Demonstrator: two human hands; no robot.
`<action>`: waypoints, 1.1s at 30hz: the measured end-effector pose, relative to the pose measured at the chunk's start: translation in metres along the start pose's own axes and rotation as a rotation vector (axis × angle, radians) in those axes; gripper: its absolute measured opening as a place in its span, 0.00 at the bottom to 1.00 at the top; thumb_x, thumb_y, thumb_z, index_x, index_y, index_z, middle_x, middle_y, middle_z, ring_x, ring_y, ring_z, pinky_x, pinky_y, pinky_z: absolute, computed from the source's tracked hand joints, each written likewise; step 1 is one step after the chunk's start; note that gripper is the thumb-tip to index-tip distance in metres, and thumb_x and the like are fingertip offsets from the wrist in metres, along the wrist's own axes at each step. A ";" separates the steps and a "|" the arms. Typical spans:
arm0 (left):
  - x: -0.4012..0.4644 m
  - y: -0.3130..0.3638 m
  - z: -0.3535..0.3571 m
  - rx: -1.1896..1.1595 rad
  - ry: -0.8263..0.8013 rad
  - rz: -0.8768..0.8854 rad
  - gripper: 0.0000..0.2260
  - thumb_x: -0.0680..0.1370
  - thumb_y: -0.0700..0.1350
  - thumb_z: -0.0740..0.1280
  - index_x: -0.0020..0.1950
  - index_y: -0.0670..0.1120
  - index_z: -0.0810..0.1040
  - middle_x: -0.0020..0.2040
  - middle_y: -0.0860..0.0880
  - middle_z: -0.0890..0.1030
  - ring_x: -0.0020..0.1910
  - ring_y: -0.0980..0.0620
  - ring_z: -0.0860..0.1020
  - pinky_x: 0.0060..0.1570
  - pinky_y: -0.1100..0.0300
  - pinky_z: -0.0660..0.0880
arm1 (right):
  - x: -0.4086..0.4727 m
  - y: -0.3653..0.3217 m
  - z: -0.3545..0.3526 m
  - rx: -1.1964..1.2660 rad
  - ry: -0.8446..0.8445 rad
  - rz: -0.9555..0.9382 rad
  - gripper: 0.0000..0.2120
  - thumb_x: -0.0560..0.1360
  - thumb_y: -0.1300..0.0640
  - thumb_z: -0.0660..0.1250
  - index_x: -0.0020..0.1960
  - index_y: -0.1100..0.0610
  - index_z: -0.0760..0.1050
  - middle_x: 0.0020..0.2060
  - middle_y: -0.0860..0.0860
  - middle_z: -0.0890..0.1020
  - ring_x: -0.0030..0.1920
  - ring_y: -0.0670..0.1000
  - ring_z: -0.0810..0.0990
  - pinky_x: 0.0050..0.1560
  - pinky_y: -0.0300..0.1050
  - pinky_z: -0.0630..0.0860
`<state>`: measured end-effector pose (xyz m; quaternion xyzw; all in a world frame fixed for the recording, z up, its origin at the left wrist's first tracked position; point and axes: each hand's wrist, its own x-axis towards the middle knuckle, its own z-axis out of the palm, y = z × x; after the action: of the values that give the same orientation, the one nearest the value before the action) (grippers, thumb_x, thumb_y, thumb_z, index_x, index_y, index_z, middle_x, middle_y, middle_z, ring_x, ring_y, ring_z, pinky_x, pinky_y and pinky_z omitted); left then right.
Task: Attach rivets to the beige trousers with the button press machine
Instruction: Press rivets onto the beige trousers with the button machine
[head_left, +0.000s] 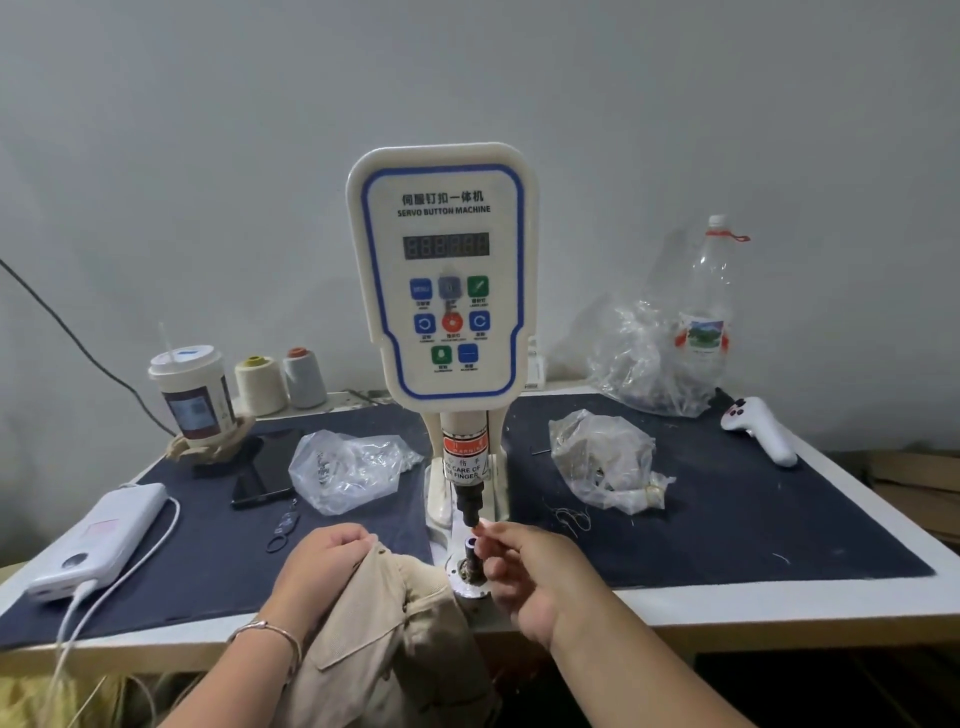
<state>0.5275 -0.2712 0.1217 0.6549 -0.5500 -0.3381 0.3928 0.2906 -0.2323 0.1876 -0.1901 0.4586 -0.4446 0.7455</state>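
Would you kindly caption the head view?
Left hand grips beige trousers; right hand reaches the press die.

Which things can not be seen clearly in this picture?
- Head view: whether the right hand pinches a rivet at the lower die; too small, fingertips cover it.
- Digits on the machine display: blurred.
- Contents of the plastic bags: crinkled film hides them.
- Most of the beige trousers: cut off by the bottom edge; left hand covers part.

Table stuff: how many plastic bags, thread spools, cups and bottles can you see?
Plastic bags: 3
Thread spools: 2
Cups: 1
Bottles: 1
Total: 7
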 end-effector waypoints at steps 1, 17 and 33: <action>0.000 0.000 0.000 0.007 -0.002 0.003 0.11 0.72 0.49 0.68 0.33 0.44 0.79 0.31 0.54 0.80 0.34 0.55 0.74 0.43 0.56 0.70 | 0.000 0.000 0.000 0.012 -0.006 0.014 0.07 0.75 0.66 0.66 0.39 0.65 0.76 0.22 0.53 0.77 0.16 0.44 0.69 0.15 0.32 0.58; 0.007 -0.012 0.002 0.046 -0.001 0.059 0.16 0.77 0.42 0.68 0.29 0.47 0.78 0.28 0.54 0.77 0.32 0.54 0.73 0.42 0.56 0.67 | -0.014 0.005 -0.001 0.338 -0.107 0.180 0.09 0.77 0.68 0.63 0.38 0.67 0.76 0.26 0.56 0.79 0.17 0.46 0.72 0.15 0.31 0.58; 0.001 -0.001 0.001 -0.023 -0.013 -0.010 0.12 0.67 0.53 0.67 0.30 0.46 0.78 0.28 0.54 0.76 0.32 0.53 0.72 0.42 0.56 0.68 | -0.020 0.007 0.002 0.449 -0.107 0.202 0.04 0.76 0.68 0.63 0.46 0.68 0.75 0.30 0.59 0.81 0.18 0.47 0.73 0.15 0.32 0.61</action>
<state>0.5271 -0.2727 0.1202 0.6510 -0.5454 -0.3506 0.3948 0.2921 -0.2126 0.1942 0.0038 0.3247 -0.4481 0.8330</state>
